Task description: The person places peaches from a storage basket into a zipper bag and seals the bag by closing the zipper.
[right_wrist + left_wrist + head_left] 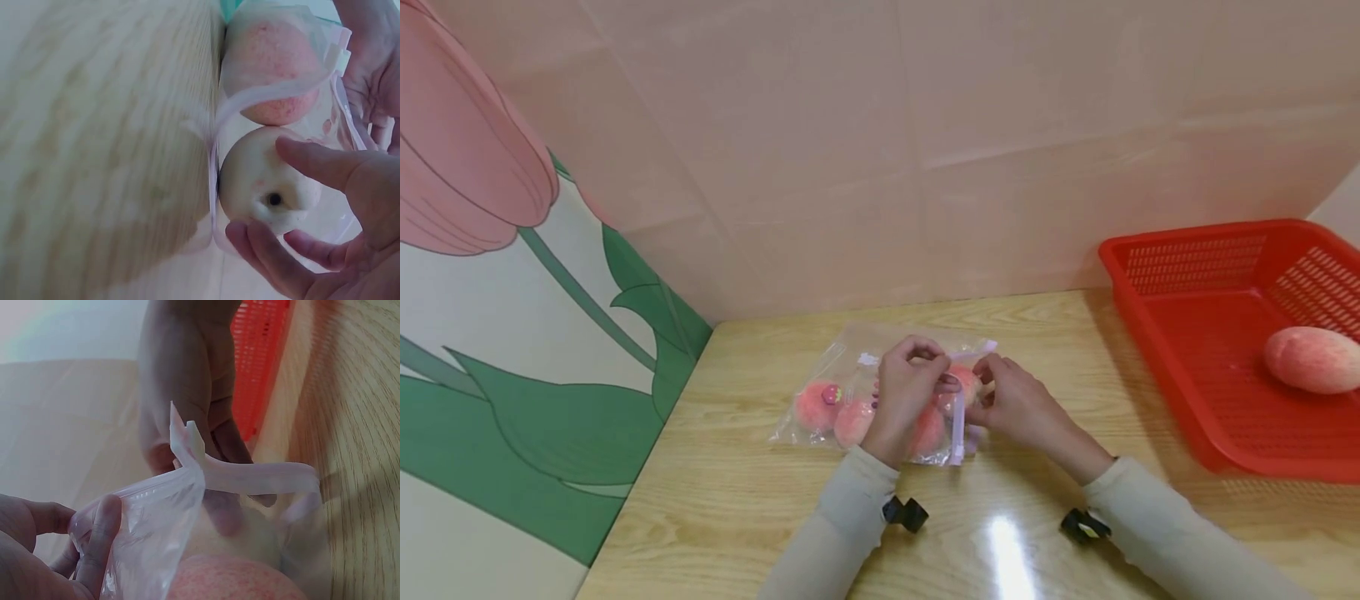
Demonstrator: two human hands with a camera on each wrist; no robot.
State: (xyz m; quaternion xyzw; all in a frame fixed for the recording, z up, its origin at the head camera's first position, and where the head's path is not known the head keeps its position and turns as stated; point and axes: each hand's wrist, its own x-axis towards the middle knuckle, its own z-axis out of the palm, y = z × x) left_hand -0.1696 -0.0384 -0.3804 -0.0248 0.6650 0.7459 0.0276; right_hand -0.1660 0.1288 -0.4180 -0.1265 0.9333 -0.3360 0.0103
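A clear zip bag [867, 358] with a pale purple closure lies on the table with several pink peaches [817, 405] inside. My left hand [904, 392] pinches the bag's edge near its mouth between thumb and fingers, seen close up in the left wrist view. At the open mouth, my right hand [1018, 400] has its thumb and fingers curved about a peach [250, 164], whose pale end with a dark small hole faces the right wrist camera. Beside it in the bag sits a pinker peach [275, 69]. A white slider [337, 59] sits on the closure strip.
To the right stands a red plastic basket [1180, 383] with perforated sides, holding one peach [1313, 360]. The wooden table [700, 500] meets a pinkish covered wall [820, 208] at the back. A tulip-painted panel [587, 467] borders the left side.
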